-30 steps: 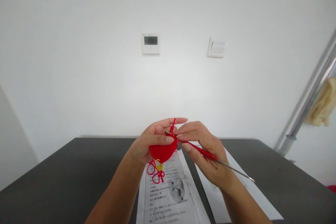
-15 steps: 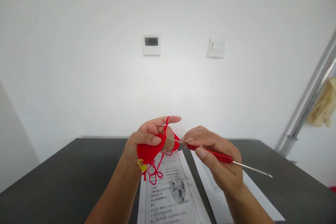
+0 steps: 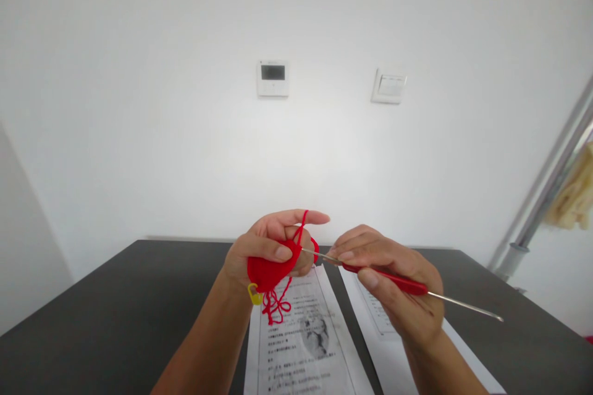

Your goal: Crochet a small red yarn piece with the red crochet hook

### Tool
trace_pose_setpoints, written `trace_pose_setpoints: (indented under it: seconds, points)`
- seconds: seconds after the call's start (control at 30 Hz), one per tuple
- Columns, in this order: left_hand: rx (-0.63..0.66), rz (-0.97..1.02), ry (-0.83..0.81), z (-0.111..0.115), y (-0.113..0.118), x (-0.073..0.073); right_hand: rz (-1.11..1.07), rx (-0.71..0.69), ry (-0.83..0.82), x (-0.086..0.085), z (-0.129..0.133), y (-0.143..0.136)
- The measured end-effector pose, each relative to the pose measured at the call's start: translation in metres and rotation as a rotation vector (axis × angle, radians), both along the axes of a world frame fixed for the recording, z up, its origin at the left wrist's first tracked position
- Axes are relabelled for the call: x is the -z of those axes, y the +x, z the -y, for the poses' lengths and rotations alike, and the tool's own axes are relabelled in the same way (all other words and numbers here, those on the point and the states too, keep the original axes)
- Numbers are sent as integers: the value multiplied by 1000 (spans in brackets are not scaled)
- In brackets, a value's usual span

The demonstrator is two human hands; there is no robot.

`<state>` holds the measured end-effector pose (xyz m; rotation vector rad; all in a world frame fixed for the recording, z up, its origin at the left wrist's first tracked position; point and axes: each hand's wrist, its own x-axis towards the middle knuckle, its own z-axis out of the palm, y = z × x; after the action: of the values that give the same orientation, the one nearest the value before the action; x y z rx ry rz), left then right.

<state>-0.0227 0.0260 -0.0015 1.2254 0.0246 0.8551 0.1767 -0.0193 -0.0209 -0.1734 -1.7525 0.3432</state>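
My left hand [image 3: 269, 244] pinches a red crocheted piece [image 3: 269, 271] between thumb and fingers, its index finger stretched out with red yarn [image 3: 303, 226] over it. A yellow stitch marker [image 3: 254, 294] hangs from the piece's lower left edge, beside dangling loops of red yarn [image 3: 277, 307]. My right hand [image 3: 393, 278] is closed around the red handle of a crochet hook [image 3: 403, 282]. The hook's thin metal shaft reaches left to the edge of the red piece; its tip is too small to make out there. Its other metal end points to the lower right.
Two printed sheets, a left one [image 3: 296, 358] and a right one [image 3: 393, 361], lie on the dark table [image 3: 115, 321] under my hands. On the white wall are a thermostat [image 3: 273, 79] and a switch [image 3: 389, 87]. A metal pole [image 3: 546, 197] stands at the right.
Both hands have shifted slightly right in view, as has the wall behind. The right hand and hook sit a little farther from the left hand, and the dangling yarn loops have bunched together.
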Motion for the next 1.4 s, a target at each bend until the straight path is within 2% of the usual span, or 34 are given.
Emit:
trace_pose_setpoints:
  seconds: [0.13,0.3,0.53,0.63,0.73,0.83,0.93,1.07,1.4]
  points:
    - [12,-21,-13,-1,2,3,22,-43,-15,-3,0,5]
    - [30,-15,3,-1,3,6,-66,-168,-156,-1,-3,8]
    - [-208,-157,100,-1,-5,9,-253,-313,-387,0,-11,-6]
    - [-274,-203,119,3,-8,5,-290,-215,-312,7,-14,-13]
    - [-305,-223,100,6,-8,1,-145,18,-39,11,-13,-14]
    - [-325,-259,103,8,-7,1,-36,207,146,8,-12,-11]
    - [-345,-275,126,9,-4,3,20,291,212,2,-11,-9]
    - [-412,-291,132,13,2,5,63,250,152,4,-13,-6]
    - [-652,-185,241,16,11,2,-156,129,-147,8,-20,-1]
